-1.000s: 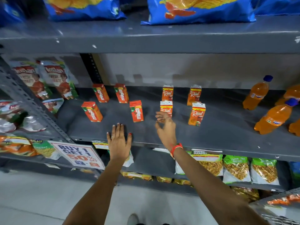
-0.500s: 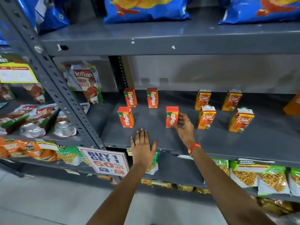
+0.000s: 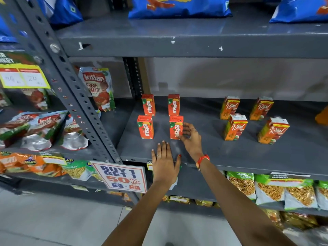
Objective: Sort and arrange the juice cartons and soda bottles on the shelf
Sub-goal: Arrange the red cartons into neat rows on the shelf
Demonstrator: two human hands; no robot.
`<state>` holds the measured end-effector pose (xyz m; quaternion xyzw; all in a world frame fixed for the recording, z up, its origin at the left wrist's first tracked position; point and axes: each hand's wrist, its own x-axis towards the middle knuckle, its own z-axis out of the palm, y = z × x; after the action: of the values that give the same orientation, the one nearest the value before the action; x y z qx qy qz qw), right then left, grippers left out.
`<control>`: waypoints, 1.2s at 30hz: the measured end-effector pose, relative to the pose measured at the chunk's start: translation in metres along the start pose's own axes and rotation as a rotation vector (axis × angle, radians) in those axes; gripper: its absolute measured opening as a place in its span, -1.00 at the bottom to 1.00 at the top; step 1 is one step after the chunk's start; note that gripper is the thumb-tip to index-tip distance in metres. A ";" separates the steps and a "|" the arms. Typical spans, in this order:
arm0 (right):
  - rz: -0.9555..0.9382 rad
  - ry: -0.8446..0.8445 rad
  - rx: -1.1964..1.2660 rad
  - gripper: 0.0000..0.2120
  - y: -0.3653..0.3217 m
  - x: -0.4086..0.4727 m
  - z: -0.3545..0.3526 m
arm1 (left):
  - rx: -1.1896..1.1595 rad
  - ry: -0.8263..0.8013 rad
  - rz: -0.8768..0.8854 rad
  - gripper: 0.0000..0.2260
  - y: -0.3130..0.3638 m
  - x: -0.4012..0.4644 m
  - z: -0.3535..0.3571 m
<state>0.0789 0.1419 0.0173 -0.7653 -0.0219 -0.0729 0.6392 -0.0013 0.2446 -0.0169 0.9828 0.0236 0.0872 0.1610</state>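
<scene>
Maaza carton (image 3: 176, 127) stands upright, gripped by right hand (image 3: 190, 139); left hand (image 3: 165, 161) lies flat, fingers spread, just below it.

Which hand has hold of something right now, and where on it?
The right hand grips the front-right Maaza carton by its lower right side, carton upright on the shelf. The left hand lies flat, holding nothing.

At the right edge we see only an orange sliver of a soda bottle (image 3: 322, 116), cut off. The right hand (image 3: 190, 139) hides the near Maaza carton's (image 3: 175, 127) right side, and we cannot read the price tag (image 3: 24, 78) far left.
</scene>
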 end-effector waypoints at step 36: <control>0.092 0.457 0.114 -0.52 -0.003 -0.056 -0.048 | -0.980 0.426 -0.158 -0.50 0.061 0.010 -0.019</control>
<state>0.0189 0.0991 0.0202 -0.6917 0.1540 -0.2138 0.6724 0.0065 0.1934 0.0225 0.7484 0.0862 0.2728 0.5984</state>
